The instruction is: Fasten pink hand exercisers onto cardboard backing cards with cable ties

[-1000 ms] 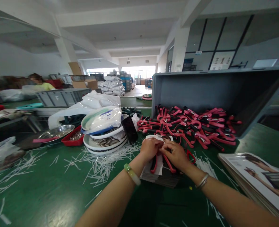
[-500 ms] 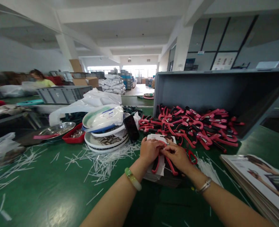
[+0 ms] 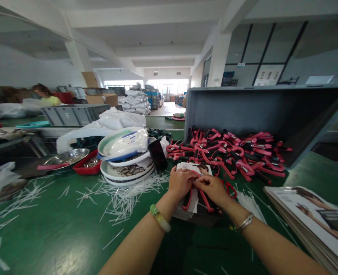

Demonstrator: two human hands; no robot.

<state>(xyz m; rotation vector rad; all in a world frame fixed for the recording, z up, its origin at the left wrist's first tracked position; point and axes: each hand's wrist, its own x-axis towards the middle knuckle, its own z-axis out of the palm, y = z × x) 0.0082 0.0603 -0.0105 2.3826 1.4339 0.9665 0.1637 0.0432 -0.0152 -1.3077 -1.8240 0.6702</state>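
Note:
Red-handled pliers (image 3: 205, 199) lie on a stack of printed cards (image 3: 187, 165), their two handles spread toward me. My left hand (image 3: 181, 183) is closed over the upper part of the pliers, hiding the head. Against it, my right hand (image 3: 214, 188) is pinched closed at the middle of the pliers; what sits between those fingertips is too small to make out. Just right of my right hand are red-handled scissors (image 3: 231, 190), partly covered, and a bundle of thin white strips (image 3: 247, 202) that look like cable ties.
A tipped grey crate (image 3: 232, 105) spills a heap of red and black pliers (image 3: 240, 152). Left of it stand a phone (image 3: 157, 156), stacked white trays (image 3: 124, 172) of metal parts and a red tray (image 3: 84, 165). More cards (image 3: 314, 217) lie right. White strips (image 3: 125, 198) litter the green table.
Both hands stay at the same place on the pliers, with barely any finger movement. The whole view has shifted slightly to the right, so things appear a little further left.

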